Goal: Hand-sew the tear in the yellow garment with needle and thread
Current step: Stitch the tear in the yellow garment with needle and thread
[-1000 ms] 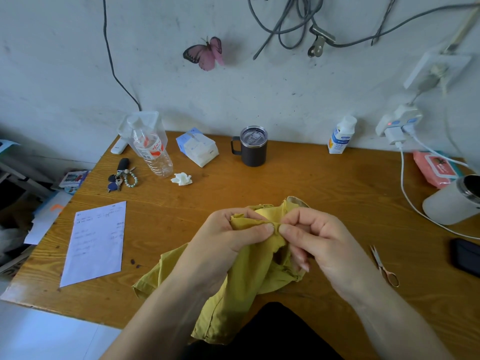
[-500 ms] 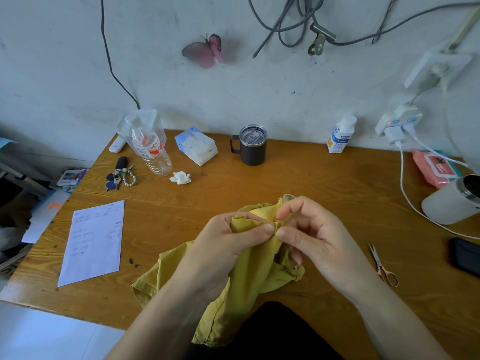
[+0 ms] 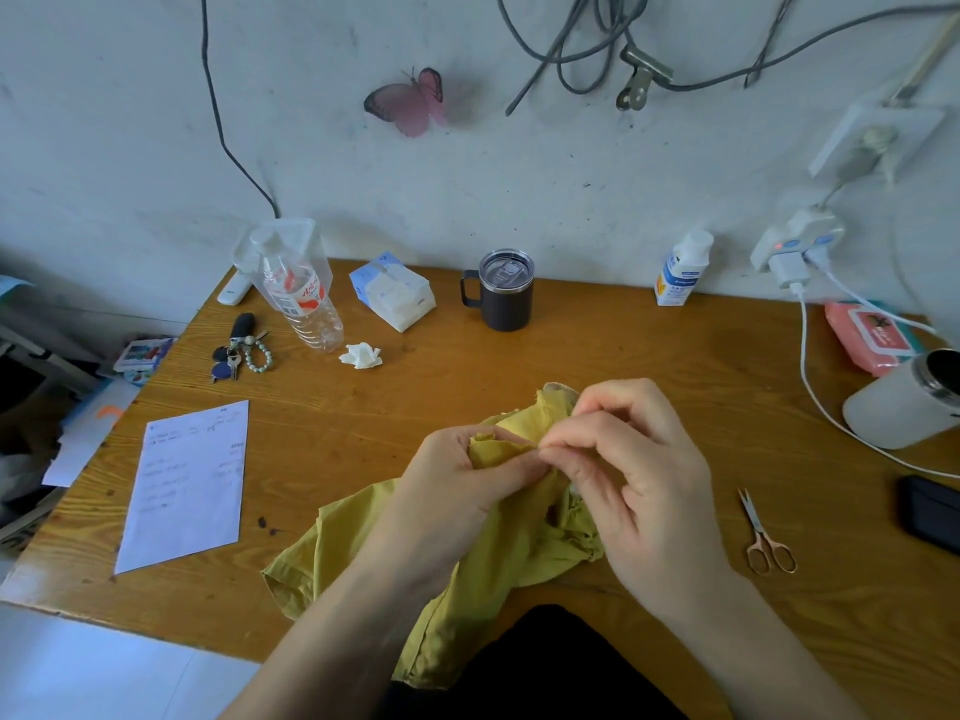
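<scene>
While the hands pinch the yellow garment, scissors lie nearby.

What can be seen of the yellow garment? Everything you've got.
The yellow garment is mustard-coloured, thin woven-looking cloth, crumpled. Its upper part is bunched and lifted between both hands: the left hand grips a fold, and the right hand pinches the cloth beside the left thumb. The rest lies spread on the wooden table, with a stitched hem showing at its left corner, and hangs over the near edge. Tear, needle and thread are too small to make out.
</scene>
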`<state>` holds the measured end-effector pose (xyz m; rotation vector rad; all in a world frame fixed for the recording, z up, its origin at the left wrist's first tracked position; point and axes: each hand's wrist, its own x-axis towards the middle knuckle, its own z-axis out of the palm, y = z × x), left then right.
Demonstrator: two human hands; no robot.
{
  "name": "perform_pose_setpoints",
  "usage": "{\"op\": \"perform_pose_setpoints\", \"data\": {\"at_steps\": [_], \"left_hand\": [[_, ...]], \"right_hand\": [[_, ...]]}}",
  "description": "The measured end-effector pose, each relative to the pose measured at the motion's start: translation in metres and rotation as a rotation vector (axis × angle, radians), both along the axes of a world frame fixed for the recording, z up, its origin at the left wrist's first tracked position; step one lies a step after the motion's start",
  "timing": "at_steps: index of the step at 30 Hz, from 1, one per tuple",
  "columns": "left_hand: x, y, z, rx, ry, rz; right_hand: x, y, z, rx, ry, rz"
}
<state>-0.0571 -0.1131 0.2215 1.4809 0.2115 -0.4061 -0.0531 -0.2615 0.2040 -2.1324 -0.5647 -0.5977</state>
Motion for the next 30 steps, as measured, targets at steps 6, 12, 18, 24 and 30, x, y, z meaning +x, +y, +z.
{"op": "perform_pose_setpoints", "data": {"at_steps": [6, 12, 18, 24, 30], "left_hand": [[-0.001, 0.0, -0.003, 0.049, -0.049, 0.041], [-0.002, -0.007, -0.003, 0.136, -0.124, 0.047], [0.001, -0.013, -0.012, 0.242, -0.108, 0.061], [-0.001, -0.015, -0.02, 0.162, -0.063, 0.136], [0.003, -0.004, -0.013, 0.086, -0.134, 0.259]], "right_hand": [[0.002, 0.003, -0.009, 0.015, -0.036, -0.077], [-0.002, 0.016, -0.025, 0.04, -0.12, -0.162], [-0.002, 0.021, -0.033, 0.061, -0.226, -0.201], [0.008, 0.021, -0.016, 0.356, 0.092, -0.095], [0.017, -0.002, -0.003, 1.35, 0.866, 0.217]]}}
